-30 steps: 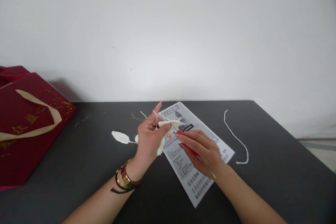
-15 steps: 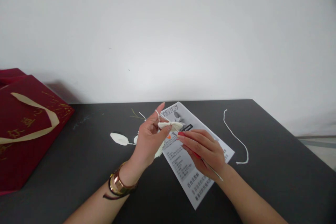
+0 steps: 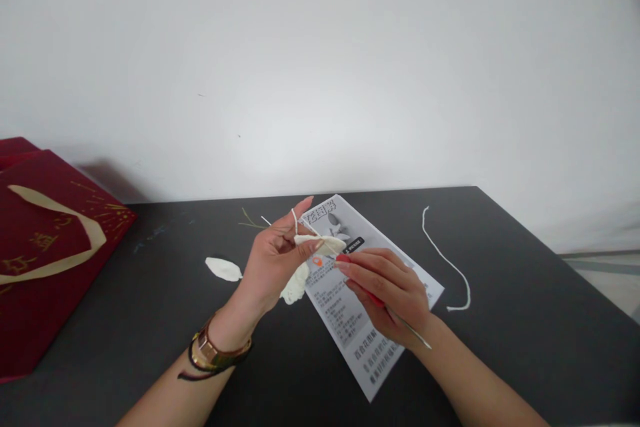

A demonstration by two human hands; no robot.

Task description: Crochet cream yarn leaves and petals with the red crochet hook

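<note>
— Where's the piece you're working on?

— Pinched in my left hand (image 3: 273, 260): one cream crochet petal (image 3: 320, 243), held above the table (image 3: 500, 320). Its long axis runs left to right, tip pointing toward my right hand (image 3: 387, 290).

— And the right?

— Closed around one red-handled crochet hook (image 3: 373, 297), its tip at the petal's near edge.

— Counts?

— Two more petals (image 3: 223, 269) on the table, one loose yarn strand (image 3: 447, 257), one instruction sheet (image 3: 360, 320).

Home craft desk, dark tabletop (image 3: 500, 347), bare white wall (image 3: 320, 67)
</note>
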